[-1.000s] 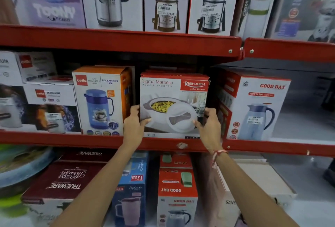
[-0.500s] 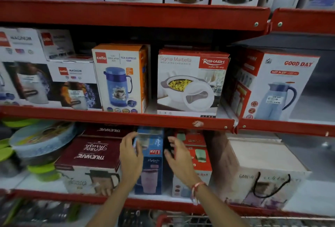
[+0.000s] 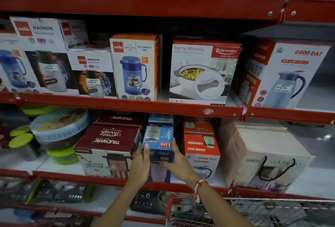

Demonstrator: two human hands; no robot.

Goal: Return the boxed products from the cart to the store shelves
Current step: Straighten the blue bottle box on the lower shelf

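A small blue Liza box (image 3: 158, 140) sits between my two hands on the lower shelf, tilted with its top towards me. My left hand (image 3: 140, 161) grips its left side and my right hand (image 3: 178, 161) grips its right side and underside. It stands over another blue Liza box (image 3: 160, 173), between the maroon Trueware box (image 3: 108, 141) and the red Good Day box (image 3: 201, 147). The white Sigma Marbella casserole box (image 3: 203, 71) rests on the middle shelf (image 3: 126, 104) above. The red cart (image 3: 253, 212) is at the bottom right.
On the middle shelf stand Cello Magnum boxes (image 3: 41, 52), an orange Cello Tea Express box (image 3: 135, 67) and a Good Day jug box (image 3: 286, 74). Plastic containers with green lids (image 3: 54, 136) fill the lower left. A Ganesh box (image 3: 262, 156) stands lower right, with bare shelf beyond.
My hands left the casserole box on the middle shelf, dropped to the lower shelf and closed on the blue Liza box. The view tilted down, bringing the cart into sight.
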